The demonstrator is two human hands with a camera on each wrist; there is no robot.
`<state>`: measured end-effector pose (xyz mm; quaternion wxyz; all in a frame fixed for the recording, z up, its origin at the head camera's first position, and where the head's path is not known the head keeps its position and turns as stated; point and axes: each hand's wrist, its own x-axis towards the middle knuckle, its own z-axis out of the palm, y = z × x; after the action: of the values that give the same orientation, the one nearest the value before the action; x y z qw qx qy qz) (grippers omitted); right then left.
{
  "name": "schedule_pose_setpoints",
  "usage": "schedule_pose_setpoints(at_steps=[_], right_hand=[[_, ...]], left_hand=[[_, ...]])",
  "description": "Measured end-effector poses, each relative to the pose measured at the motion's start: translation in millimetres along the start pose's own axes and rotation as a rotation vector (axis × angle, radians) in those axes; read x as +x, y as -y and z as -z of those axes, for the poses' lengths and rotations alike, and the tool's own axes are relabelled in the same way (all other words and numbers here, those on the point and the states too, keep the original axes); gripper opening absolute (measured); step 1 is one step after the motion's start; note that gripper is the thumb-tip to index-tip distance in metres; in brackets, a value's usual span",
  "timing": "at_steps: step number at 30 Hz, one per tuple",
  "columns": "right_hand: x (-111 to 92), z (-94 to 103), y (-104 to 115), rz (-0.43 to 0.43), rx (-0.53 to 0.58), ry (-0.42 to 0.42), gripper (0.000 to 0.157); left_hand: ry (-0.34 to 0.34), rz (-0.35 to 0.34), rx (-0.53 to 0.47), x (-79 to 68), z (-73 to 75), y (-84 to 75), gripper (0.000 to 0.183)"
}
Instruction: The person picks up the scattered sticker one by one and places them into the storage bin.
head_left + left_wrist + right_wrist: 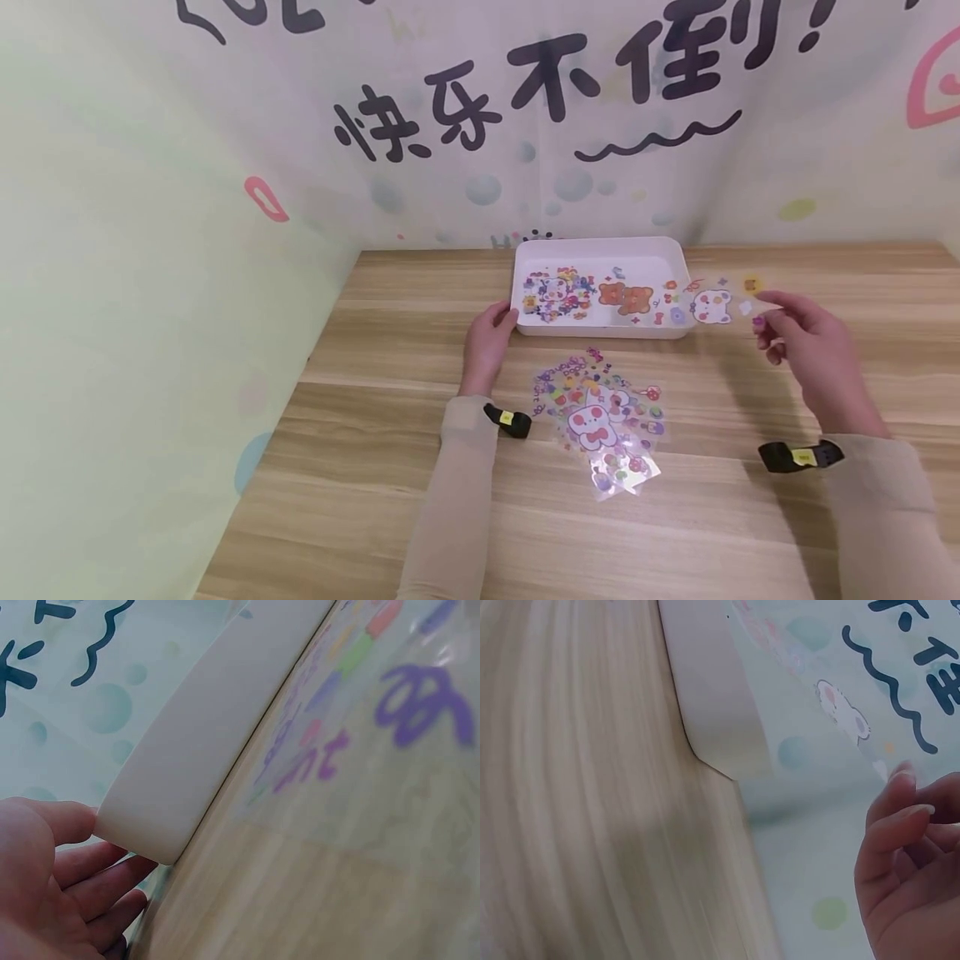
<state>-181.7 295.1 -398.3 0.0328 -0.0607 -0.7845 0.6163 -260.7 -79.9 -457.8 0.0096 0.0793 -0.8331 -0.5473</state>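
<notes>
A white plastic tray (600, 332) stands at the back of the table, with clear sticker sheets (553, 300) inside its left part. My left hand (487, 342) holds the tray's near left corner, thumb at the rim and fingers against the end wall (139, 817). Between thumb and fingers, my right hand (813, 350) pinches the right end of a clear sticker sheet (711, 307) with bears and flowers. That sheet stretches leftward over the tray's right side; in the right wrist view, the sheet (844, 711) slants above the tray wall (712, 682).
Several clear sticker sheets (600, 425) lie overlapping on the wooden table (375, 467) in front of the tray. Behind the table hangs a printed cloth (450, 200) with black lettering, and a pale cloth wall (135, 333) runs along the left.
</notes>
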Motion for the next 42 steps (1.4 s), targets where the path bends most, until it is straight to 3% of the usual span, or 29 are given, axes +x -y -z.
schedule_pose_setpoints(at_steps=[22, 42], right_hand=[[22, -48.5, 11, 0.0, -0.064, 0.027, 0.042], [40, -71.0, 12, -0.002, -0.056, 0.047, 0.042]], left_hand=[[0.001, 0.012, 0.014, 0.1, 2.5, -2.3, 0.041], [-0.011, -0.002, 0.015, 1.7, 0.6, 2.6, 0.041]])
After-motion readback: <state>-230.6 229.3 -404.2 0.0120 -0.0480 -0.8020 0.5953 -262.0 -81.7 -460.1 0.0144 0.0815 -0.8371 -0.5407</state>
